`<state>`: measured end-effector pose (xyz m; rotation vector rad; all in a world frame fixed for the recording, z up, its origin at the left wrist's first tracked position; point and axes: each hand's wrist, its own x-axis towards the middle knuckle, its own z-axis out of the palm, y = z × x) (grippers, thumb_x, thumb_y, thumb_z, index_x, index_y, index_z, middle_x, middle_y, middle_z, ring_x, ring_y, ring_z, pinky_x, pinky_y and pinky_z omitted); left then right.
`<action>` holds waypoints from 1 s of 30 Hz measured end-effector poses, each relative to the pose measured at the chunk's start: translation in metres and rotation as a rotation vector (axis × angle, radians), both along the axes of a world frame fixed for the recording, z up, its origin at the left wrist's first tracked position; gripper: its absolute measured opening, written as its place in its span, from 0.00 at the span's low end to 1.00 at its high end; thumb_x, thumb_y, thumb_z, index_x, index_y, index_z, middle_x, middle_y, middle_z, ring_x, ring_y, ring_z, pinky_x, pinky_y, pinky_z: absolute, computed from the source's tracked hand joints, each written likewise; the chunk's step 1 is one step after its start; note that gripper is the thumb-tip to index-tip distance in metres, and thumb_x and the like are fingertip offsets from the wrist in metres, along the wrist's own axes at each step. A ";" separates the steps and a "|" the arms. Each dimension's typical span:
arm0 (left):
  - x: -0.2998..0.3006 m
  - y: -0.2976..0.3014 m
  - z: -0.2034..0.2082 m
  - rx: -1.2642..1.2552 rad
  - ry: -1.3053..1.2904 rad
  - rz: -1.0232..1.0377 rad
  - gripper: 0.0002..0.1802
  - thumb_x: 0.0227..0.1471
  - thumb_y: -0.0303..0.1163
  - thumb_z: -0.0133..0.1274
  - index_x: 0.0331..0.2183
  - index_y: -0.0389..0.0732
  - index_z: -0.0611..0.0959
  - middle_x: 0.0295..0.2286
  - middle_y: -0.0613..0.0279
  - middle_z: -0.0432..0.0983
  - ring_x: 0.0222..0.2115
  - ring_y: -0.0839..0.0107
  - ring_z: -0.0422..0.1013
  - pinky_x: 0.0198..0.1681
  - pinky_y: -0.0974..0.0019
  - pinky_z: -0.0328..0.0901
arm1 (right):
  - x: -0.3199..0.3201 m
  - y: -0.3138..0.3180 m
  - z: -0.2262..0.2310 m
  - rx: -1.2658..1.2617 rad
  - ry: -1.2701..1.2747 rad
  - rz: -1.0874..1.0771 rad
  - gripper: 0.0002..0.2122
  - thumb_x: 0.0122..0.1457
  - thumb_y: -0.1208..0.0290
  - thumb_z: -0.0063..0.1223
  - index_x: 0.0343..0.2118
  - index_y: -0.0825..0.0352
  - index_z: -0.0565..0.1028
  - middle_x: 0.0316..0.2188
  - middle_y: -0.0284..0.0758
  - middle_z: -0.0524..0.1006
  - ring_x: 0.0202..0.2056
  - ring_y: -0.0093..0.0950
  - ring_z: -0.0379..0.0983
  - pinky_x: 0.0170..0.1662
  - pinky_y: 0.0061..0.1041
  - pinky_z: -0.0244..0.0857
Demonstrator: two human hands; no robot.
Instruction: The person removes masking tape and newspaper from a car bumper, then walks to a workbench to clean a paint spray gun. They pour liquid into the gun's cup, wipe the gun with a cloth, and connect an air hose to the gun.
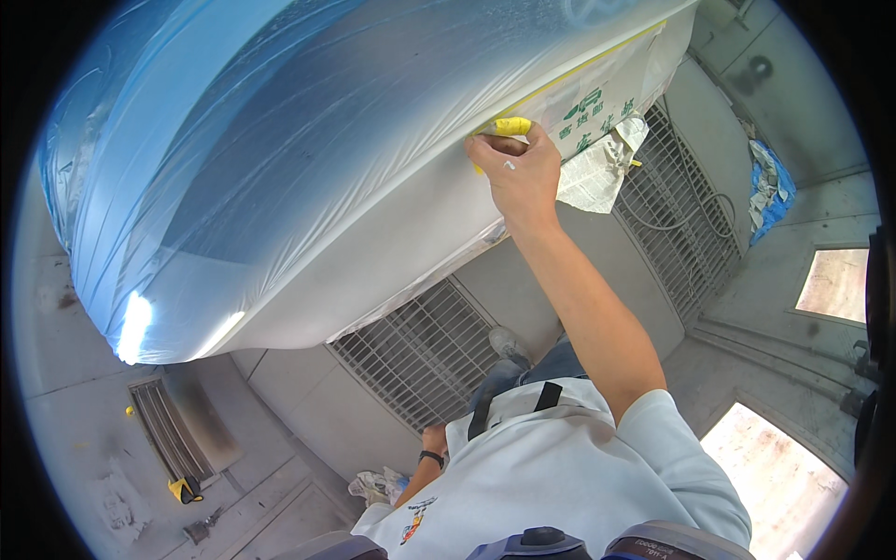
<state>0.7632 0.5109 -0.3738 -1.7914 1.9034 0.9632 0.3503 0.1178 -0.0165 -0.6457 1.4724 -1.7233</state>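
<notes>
My right hand [528, 182] reaches up to the side of a vehicle body, its thumb and fingers pinched on a strip of yellow masking tape [511, 125]. Where the strip is held it bulges out from the panel. More yellow tape runs along the upper edge of the printed white masking paper [611, 89] to the right. Blue-tinted plastic sheeting [308, 131] drapes over the vehicle above a grey-white lower panel [373, 243]. Down by my left hip is my left hand [434, 441], with a dark band on its wrist; its fingers are mostly hidden.
Newspaper [602, 173] hangs loose below the panel. Metal floor grates [415, 350] lie beneath the vehicle and farther right. A crumpled blue-and-white bundle [771, 194] sits at the right wall. Crumpled paper [378, 487] and a yellow-black item [185, 490] are on the floor at left.
</notes>
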 end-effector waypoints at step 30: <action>0.016 0.013 -0.037 0.057 0.128 0.181 0.18 0.56 0.54 0.52 0.41 0.60 0.88 0.32 0.54 0.84 0.35 0.48 0.81 0.36 0.47 0.75 | 0.002 0.009 -0.006 -0.042 0.011 -0.044 0.20 0.52 0.70 0.71 0.45 0.69 0.73 0.35 0.33 0.79 0.36 0.21 0.75 0.39 0.23 0.68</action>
